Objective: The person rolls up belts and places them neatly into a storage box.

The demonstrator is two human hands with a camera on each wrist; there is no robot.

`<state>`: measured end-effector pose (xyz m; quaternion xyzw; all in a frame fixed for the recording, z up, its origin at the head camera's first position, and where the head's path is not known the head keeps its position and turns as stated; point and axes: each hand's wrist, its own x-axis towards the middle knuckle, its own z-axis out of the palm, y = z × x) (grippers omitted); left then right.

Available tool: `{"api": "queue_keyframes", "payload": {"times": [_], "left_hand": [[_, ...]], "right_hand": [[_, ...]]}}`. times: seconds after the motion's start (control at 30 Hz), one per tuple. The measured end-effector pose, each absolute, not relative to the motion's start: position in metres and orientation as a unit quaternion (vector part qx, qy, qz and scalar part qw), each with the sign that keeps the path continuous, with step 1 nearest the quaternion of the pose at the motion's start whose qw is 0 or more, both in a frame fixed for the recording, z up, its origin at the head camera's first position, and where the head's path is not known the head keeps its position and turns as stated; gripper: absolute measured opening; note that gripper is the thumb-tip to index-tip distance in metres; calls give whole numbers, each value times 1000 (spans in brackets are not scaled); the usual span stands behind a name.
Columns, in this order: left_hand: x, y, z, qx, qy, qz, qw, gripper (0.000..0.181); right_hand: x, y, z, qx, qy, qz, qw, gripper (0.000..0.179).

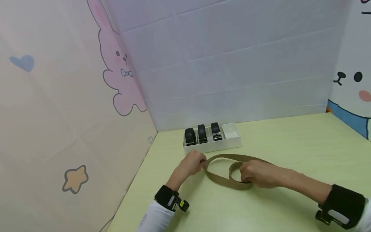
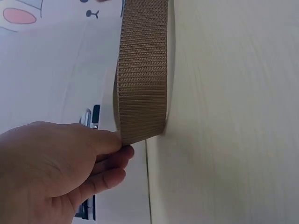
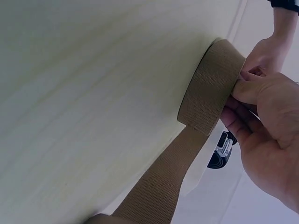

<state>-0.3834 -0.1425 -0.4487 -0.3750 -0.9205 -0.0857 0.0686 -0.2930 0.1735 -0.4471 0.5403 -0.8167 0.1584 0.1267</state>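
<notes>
A tan webbing belt [image 1: 221, 180] stands on its edge on the table, bent into a long loop with a smaller coil inside. My left hand [image 1: 192, 162] pinches the upper edge of its left bend between thumb and fingers. In the left wrist view, the ribbed strap [image 2: 142, 70] leads away from that hand [image 2: 60, 163]. Over the small coil, my right hand [image 1: 261, 174] grips the strap. The right wrist view has its thumb and fingers [image 3: 254, 88] at the belt's edge, while a length of strap [image 3: 154, 186] trails off below.
A white divided box [image 1: 211, 148] stands behind the left hand. Rolled black belts with metal buckles [image 1: 202, 133] fill its left compartments; the right one is bare. A pale yellow table [image 1: 290, 145] spreads around, with printed cloth walls [image 1: 232, 64] at the back and sides.
</notes>
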Motion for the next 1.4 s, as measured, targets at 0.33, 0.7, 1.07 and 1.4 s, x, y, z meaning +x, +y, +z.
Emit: {"api": "queue_keyframes", "payload": {"times": [0.33,0.7,1.07,1.4], "left_hand": [[-385,-121,-466,-323,-924,-188,84,18],[-338,-119,-452,-254,-926,-278,0,38],[-367,-92,-465,-305,-923,-226,68,21],[-348,-85,-466,-280,-900,-334,-17,17]], "right_hand": [[-293,169,-451,554,-808,144,138,46],[-293,166,-448,565,-803,139,131,42],[-286,154,-451,582,-791,132,134,47],[-286,156,-450,572,-801,126,124,36]]}}
